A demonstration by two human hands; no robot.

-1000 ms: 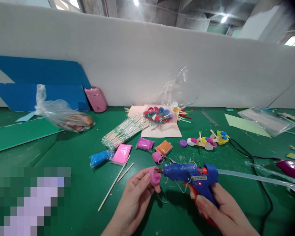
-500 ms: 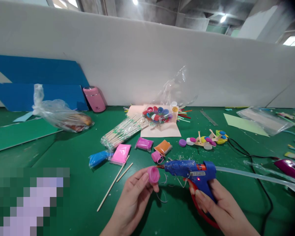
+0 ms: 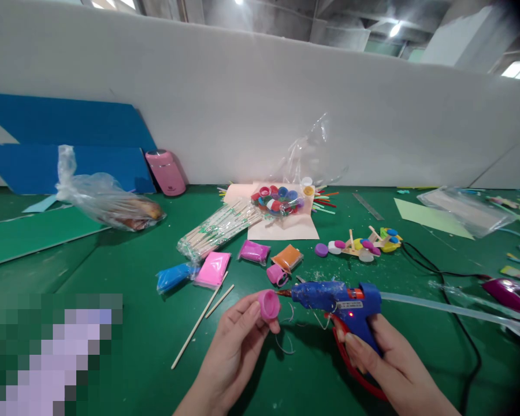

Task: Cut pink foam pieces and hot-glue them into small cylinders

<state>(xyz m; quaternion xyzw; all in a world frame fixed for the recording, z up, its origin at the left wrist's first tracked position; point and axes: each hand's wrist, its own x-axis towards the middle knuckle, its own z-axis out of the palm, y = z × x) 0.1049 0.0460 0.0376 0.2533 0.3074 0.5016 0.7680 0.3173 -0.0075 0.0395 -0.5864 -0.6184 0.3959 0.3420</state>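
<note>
Cap (image 3: 269, 304), pink, sits pinched in your left hand (image 3: 238, 346) above the green table (image 3: 130, 289); your right hand (image 3: 387, 364) grips the glue gun (image 3: 340, 300), nozzle touching the cap.

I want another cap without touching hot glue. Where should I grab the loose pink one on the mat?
Pinch the pink cap across its round side wall, coming from above on the near side; it lies beyond the glue gun nozzle.

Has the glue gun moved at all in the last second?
Yes. The glue gun has drifted slightly left and away, nearer the loose pink cap on the table.
</note>
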